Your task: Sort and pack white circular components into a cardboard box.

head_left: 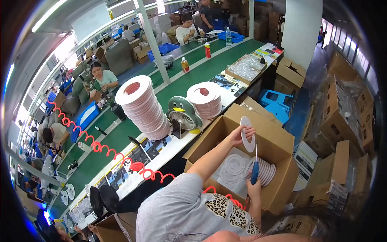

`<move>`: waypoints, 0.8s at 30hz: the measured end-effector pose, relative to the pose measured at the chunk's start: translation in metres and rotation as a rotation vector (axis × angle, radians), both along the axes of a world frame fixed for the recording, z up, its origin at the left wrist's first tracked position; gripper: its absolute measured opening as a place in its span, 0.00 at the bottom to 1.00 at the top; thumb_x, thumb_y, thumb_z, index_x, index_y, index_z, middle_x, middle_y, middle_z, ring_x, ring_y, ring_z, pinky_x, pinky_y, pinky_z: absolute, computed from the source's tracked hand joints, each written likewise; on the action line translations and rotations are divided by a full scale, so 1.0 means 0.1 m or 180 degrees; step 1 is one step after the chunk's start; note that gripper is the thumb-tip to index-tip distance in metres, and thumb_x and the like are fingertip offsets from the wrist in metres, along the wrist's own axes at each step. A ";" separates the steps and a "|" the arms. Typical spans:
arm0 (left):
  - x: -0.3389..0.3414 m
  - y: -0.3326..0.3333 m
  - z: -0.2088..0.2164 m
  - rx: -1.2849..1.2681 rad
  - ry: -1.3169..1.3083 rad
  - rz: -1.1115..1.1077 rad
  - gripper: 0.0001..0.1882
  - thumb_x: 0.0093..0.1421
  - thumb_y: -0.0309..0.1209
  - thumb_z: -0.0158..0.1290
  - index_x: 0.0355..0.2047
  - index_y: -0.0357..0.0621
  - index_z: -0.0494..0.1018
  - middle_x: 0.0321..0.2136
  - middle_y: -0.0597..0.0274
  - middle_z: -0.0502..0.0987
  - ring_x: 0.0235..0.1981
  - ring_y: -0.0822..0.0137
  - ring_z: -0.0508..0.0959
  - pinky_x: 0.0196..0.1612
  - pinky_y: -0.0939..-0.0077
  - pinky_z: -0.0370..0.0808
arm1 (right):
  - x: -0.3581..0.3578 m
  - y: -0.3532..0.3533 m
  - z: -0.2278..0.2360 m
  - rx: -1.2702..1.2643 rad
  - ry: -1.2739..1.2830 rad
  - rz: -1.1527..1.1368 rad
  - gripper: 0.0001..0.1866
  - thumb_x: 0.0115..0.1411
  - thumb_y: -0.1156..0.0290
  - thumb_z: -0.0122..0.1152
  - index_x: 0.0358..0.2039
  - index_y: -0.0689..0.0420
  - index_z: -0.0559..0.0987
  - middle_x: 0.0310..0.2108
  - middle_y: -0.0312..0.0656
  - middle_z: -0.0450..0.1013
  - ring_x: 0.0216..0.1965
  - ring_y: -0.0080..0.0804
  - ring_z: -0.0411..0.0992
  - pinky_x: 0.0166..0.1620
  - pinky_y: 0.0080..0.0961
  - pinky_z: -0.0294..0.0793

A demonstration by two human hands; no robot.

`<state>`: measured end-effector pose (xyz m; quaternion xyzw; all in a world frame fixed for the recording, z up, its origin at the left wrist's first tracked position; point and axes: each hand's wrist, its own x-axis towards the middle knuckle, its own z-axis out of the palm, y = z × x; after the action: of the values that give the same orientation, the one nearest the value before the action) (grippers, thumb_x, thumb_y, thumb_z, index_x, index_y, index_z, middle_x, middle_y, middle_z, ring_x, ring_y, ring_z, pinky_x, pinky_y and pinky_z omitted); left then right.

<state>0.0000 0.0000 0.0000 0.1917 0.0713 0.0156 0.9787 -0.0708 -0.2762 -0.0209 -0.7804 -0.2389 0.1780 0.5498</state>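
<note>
Tilted white ring [247, 145], blue-handled tool [254, 172]

A white worktop [128, 186] borders a green surface [223, 60]; the worktop bears a tall stack of white rings [147, 113], a green fan [182, 115], a shorter ring stack [206, 104] and a shallow carton [230, 73]; the green surface holds an orange bottle [185, 65].

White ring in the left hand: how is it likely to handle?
The white ring is probably stiff: no sag shows in the left hand. It looks thin and wide-holed, so likely light. Being round, it might roll on edge.
</note>
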 end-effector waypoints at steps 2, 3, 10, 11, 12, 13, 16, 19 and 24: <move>0.02 -0.11 0.01 0.0181 0.0133 -0.0217 0.28 0.58 0.37 0.38 0.56 0.36 0.50 0.53 0.52 0.62 0.53 0.59 0.65 0.52 0.72 0.63 | -0.07 -0.04 0.19 -0.0064 0.0519 0.0049 0.18 0.47 0.78 0.53 0.42 0.56 0.73 0.19 0.29 0.63 0.21 0.16 0.60 0.25 0.16 0.61; 0.06 -0.06 0.06 0.0191 0.0121 -0.0283 0.28 0.58 0.37 0.38 0.56 0.36 0.50 0.53 0.52 0.62 0.53 0.59 0.65 0.52 0.72 0.63 | -0.11 0.08 0.35 -0.0051 0.0509 -0.0016 0.18 0.47 0.78 0.53 0.42 0.56 0.73 0.19 0.29 0.63 0.21 0.16 0.60 0.25 0.16 0.61; 0.19 0.26 0.06 0.1408 0.0186 -0.0431 0.24 0.61 0.43 0.32 0.49 0.37 0.63 0.43 0.55 0.71 0.42 0.64 0.71 0.45 0.72 0.67 | -0.21 0.23 0.29 0.0175 0.0331 -0.0510 0.17 0.47 0.78 0.54 0.41 0.57 0.73 0.19 0.30 0.62 0.21 0.18 0.61 0.27 0.19 0.62; 0.15 0.34 0.05 0.2168 0.0417 -0.0310 0.24 0.62 0.44 0.32 0.47 0.39 0.66 0.39 0.57 0.73 0.38 0.66 0.72 0.43 0.73 0.68 | -0.23 0.20 0.26 0.0155 0.0346 -0.0604 0.17 0.47 0.78 0.54 0.41 0.57 0.73 0.19 0.30 0.62 0.21 0.18 0.61 0.27 0.19 0.62; 0.14 0.48 -0.04 0.2221 0.0447 -0.0346 0.24 0.62 0.45 0.32 0.45 0.40 0.67 0.36 0.59 0.73 0.35 0.67 0.72 0.40 0.73 0.69 | -0.24 0.20 0.25 0.0261 0.0351 -0.0626 0.17 0.48 0.78 0.53 0.42 0.57 0.73 0.19 0.31 0.64 0.21 0.18 0.62 0.26 0.18 0.63; 0.14 0.60 -0.08 0.2274 0.0474 -0.0401 0.25 0.62 0.47 0.32 0.43 0.41 0.69 0.33 0.61 0.73 0.33 0.69 0.72 0.38 0.73 0.69 | -0.25 0.25 0.30 0.0364 0.0357 -0.0665 0.18 0.49 0.78 0.52 0.43 0.57 0.72 0.19 0.31 0.65 0.20 0.18 0.63 0.26 0.17 0.63; 0.14 0.75 -0.01 0.1905 0.0304 -0.0464 0.27 0.62 0.51 0.33 0.42 0.42 0.69 0.29 0.65 0.72 0.30 0.71 0.71 0.34 0.76 0.69 | -0.28 0.18 0.28 0.0513 0.0529 -0.1149 0.21 0.48 0.78 0.51 0.46 0.58 0.69 0.20 0.32 0.65 0.21 0.18 0.64 0.27 0.17 0.64; 0.13 1.11 0.05 0.1276 0.0087 0.0230 0.26 0.62 0.50 0.33 0.45 0.43 0.68 0.31 0.66 0.72 0.29 0.72 0.71 0.31 0.76 0.69 | -0.31 0.14 0.16 0.0712 0.0499 -0.1607 0.23 0.48 0.79 0.50 0.48 0.58 0.66 0.21 0.32 0.66 0.22 0.18 0.64 0.27 0.15 0.63; 0.11 1.93 0.04 0.0712 -0.0342 0.1988 0.20 0.61 0.38 0.42 0.51 0.42 0.62 0.47 0.59 0.67 0.46 0.63 0.68 0.49 0.67 0.66 | -0.39 0.22 0.27 0.0675 0.0968 -0.1819 0.23 0.47 0.80 0.52 0.47 0.57 0.68 0.23 0.31 0.63 0.25 0.18 0.63 0.31 0.17 0.65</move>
<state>0.0108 0.1930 0.0043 0.2658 0.0727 0.3326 0.9019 -0.1096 -0.2546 0.0060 -0.7188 0.0570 0.1053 0.6848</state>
